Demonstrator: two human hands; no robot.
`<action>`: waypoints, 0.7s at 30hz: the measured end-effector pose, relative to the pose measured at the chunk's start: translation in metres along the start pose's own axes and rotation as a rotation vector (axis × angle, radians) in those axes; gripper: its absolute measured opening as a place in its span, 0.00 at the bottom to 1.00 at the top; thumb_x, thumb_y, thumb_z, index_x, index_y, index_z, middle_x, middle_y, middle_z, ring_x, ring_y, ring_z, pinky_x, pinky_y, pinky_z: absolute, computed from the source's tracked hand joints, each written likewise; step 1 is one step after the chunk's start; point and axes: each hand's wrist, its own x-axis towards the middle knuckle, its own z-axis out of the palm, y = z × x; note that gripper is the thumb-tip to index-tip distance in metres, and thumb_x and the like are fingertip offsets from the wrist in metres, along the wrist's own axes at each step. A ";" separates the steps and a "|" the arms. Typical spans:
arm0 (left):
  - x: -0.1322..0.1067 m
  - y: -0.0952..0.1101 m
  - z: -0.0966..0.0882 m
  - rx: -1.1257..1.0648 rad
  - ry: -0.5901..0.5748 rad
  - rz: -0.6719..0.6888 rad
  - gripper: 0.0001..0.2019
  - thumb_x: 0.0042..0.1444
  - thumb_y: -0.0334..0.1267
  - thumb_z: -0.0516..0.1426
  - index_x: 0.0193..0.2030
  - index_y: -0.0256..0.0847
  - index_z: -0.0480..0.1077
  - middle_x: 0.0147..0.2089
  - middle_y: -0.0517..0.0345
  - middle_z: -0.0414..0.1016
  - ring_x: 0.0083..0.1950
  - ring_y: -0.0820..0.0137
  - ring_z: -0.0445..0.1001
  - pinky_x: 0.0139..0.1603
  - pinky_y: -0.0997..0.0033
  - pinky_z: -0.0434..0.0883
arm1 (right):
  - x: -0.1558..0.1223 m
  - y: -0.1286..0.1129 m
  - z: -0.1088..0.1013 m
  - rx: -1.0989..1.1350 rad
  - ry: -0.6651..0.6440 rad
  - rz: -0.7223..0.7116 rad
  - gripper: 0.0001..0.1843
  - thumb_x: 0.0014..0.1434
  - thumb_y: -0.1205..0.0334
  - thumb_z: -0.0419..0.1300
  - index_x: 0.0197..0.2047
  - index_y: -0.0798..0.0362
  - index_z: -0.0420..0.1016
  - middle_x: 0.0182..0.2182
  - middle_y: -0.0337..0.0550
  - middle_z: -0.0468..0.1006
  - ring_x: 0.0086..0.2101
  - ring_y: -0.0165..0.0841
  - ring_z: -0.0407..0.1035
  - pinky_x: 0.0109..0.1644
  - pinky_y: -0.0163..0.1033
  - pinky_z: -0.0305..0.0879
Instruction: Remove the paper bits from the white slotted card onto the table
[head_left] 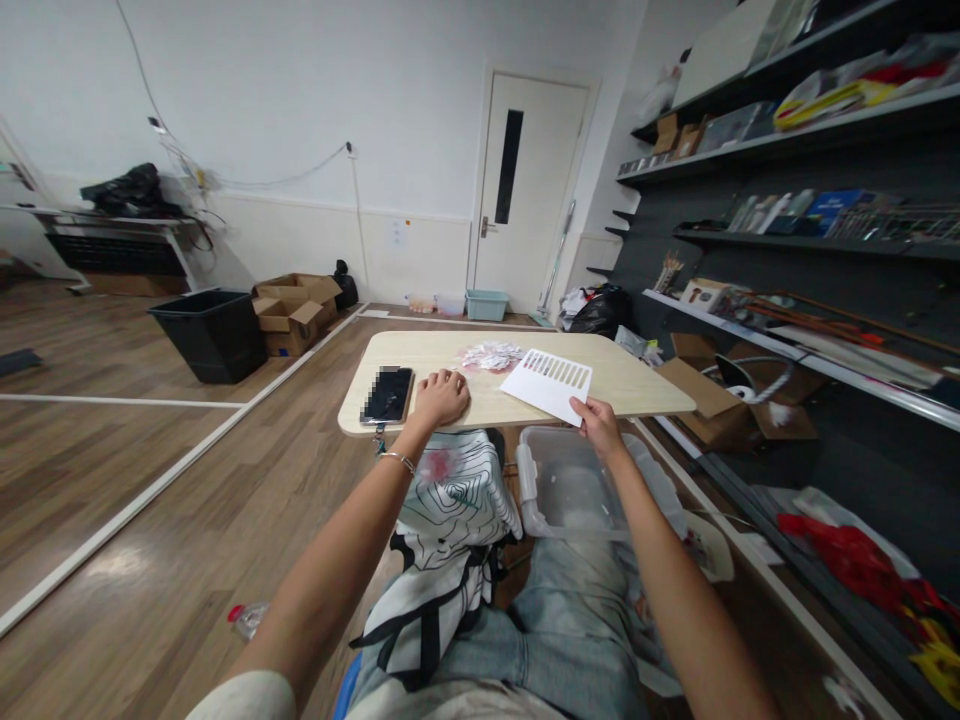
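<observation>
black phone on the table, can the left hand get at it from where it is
Likely yes: the left hand is close beside the black phone at the near edge of the table, and nothing visible stands between them.

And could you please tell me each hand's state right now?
Left hand: resting on the table, fingers curled; whether it holds anything cannot be told.
Right hand: closed, holding a white card.

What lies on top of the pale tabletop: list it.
A black phone, the left hand and a heap of small white pieces are on the tabletop; the right hand holds a white card over it. Anything beneath these is hidden.
</observation>
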 end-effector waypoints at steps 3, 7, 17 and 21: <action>-0.001 0.000 0.002 0.005 0.009 0.004 0.23 0.71 0.48 0.42 0.64 0.44 0.67 0.69 0.45 0.67 0.68 0.53 0.66 0.67 0.50 0.61 | -0.001 0.000 -0.004 0.061 0.052 -0.003 0.29 0.44 0.34 0.70 0.25 0.54 0.73 0.16 0.36 0.67 0.16 0.26 0.54 0.17 0.35 0.46; -0.002 0.001 0.003 0.007 0.018 -0.006 0.23 0.71 0.48 0.42 0.63 0.43 0.67 0.68 0.44 0.68 0.68 0.53 0.65 0.67 0.50 0.61 | -0.005 0.002 -0.011 0.063 0.075 0.006 0.28 0.44 0.36 0.70 0.25 0.54 0.73 0.15 0.36 0.66 0.17 0.26 0.54 0.17 0.34 0.45; -0.002 -0.001 0.005 -0.013 0.033 -0.005 0.22 0.71 0.48 0.42 0.62 0.43 0.68 0.68 0.45 0.69 0.68 0.54 0.65 0.67 0.50 0.61 | -0.007 -0.002 -0.013 0.010 -0.050 0.022 0.27 0.46 0.36 0.69 0.22 0.53 0.71 0.15 0.36 0.66 0.17 0.26 0.54 0.19 0.35 0.47; -0.003 -0.001 0.004 -0.022 0.035 -0.007 0.22 0.71 0.48 0.43 0.62 0.44 0.68 0.68 0.45 0.69 0.68 0.54 0.66 0.67 0.51 0.61 | -0.007 -0.002 -0.009 -0.039 -0.110 0.004 0.29 0.47 0.34 0.68 0.20 0.53 0.70 0.14 0.36 0.65 0.17 0.27 0.55 0.20 0.35 0.48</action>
